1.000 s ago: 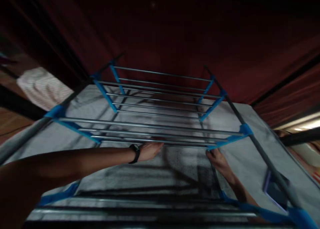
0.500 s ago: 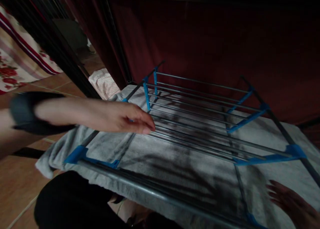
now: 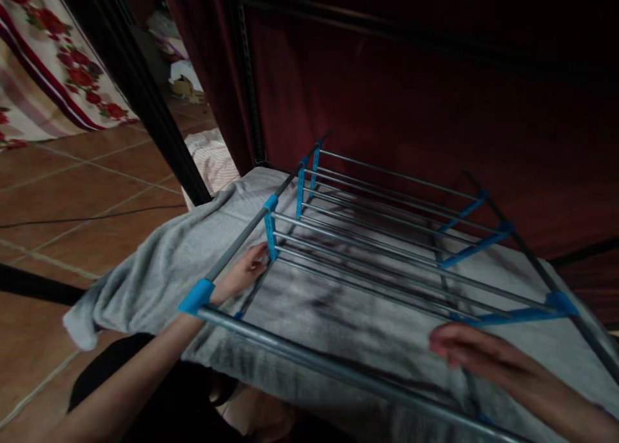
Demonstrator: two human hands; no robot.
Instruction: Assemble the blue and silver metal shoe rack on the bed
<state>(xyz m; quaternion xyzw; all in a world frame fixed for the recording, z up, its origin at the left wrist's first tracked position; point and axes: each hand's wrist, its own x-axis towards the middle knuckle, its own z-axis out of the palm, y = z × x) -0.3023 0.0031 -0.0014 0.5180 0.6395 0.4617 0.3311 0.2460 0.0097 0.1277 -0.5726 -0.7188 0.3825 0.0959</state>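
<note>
A rack of thin grey metal bars [image 3: 367, 236] with blue plastic brackets stands on a grey blanket [image 3: 164, 262]. My left hand [image 3: 247, 267] reaches beneath its left side rail [image 3: 244, 240], fingers loosely bent, close beside a blue bracket [image 3: 271, 233]. Whether the fingertips touch that bracket I cannot tell. Over the blanket at the front right is my right hand [image 3: 476, 347], with its fingers stretched toward the left, holding nothing. Across the near side runs a thicker front bar [image 3: 300, 353], joined to a blue corner piece [image 3: 197, 297].
Dark red fabric [image 3: 387, 108] closes off the back behind the rack. A black post [image 3: 140, 95] rises at the left, near a striped cloth [image 3: 213, 156] on the tiled floor [image 3: 97, 178]. A floral curtain [image 3: 62, 62] hangs farther left. A thin cable [image 3: 106, 217] crosses the tiles.
My left hand has gone from above the rack's bars to below the left rail. My right hand has come in leftward from the lower right. The view has shifted slightly.
</note>
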